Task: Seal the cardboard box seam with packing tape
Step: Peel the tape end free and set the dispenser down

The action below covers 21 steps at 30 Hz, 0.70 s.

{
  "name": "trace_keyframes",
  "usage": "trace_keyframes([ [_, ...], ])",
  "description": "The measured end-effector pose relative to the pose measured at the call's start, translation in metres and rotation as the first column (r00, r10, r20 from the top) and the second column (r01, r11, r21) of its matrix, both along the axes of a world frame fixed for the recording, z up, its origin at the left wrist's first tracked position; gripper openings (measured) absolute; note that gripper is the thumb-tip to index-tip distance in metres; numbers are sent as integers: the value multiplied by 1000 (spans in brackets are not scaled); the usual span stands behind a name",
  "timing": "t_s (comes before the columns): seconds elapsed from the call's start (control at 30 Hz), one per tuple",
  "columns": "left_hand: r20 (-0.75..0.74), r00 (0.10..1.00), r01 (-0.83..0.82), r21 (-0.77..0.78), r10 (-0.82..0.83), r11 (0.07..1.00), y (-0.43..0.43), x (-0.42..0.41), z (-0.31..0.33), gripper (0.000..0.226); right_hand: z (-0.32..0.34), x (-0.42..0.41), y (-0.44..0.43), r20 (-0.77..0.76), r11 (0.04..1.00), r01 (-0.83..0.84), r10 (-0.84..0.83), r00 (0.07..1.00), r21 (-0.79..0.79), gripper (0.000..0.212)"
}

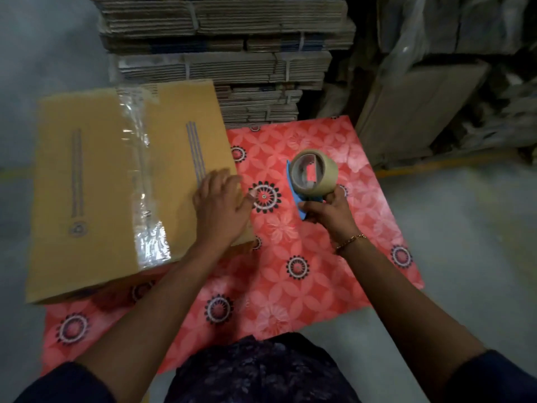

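A brown cardboard box [96,184] lies at the left, half on the red mat. A strip of clear packing tape [142,175] runs along its middle seam from the far edge to the near edge. My left hand [220,207] rests flat on the box's right edge, fingers spread. My right hand [328,213] holds a blue tape dispenser [312,177] with a tan tape roll, lifted above the mat to the right of the box and apart from it.
A red floral mat [305,257] covers the grey floor [465,257]. Stacks of flattened cardboard [226,53] stand behind the box. Plastic-wrapped cartons [436,82] fill the back right. My lap in dark patterned cloth [261,370] is at the bottom.
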<state>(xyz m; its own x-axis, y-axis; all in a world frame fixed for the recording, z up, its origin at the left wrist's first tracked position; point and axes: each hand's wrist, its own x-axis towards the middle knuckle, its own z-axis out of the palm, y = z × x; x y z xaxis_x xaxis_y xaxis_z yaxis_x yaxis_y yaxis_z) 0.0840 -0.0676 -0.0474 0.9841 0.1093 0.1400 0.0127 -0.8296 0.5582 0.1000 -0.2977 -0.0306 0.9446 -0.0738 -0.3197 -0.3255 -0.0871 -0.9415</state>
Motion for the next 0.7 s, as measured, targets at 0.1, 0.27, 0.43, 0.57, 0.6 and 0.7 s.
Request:
trace_keyframes([
  [0.1, -172, 982, -38, 203, 74, 978, -12, 10, -10, 71, -10, 14, -36, -111, 992, 111, -104, 988, 58, 29],
  [0.27, -201, 972, -39, 372, 122, 927, -23, 13, -21, 76, -40, 44, -80, -338, 963, 235, -180, 924, 129, 21],
  [0.43, -127, 979, -94, 408, 158, 908, -27, 12, -22, 71, -73, 71, -100, -462, 926, 331, -217, 860, 183, 33],
  [0.57, -108, 978, -118, 416, 178, 902, -28, 12, -24, 68, -89, 81, -107, -478, 910, 370, -245, 843, 187, 33],
  [0.6, -103, 978, -126, 413, 184, 902, -29, 12, -23, 68, -92, 82, -109, -480, 916, 365, -249, 841, 164, 33],
  [0.7, -90, 978, -138, 407, 189, 903, -29, 13, -23, 69, -100, 83, -114, -472, 953, 293, -224, 853, 79, 27],
])
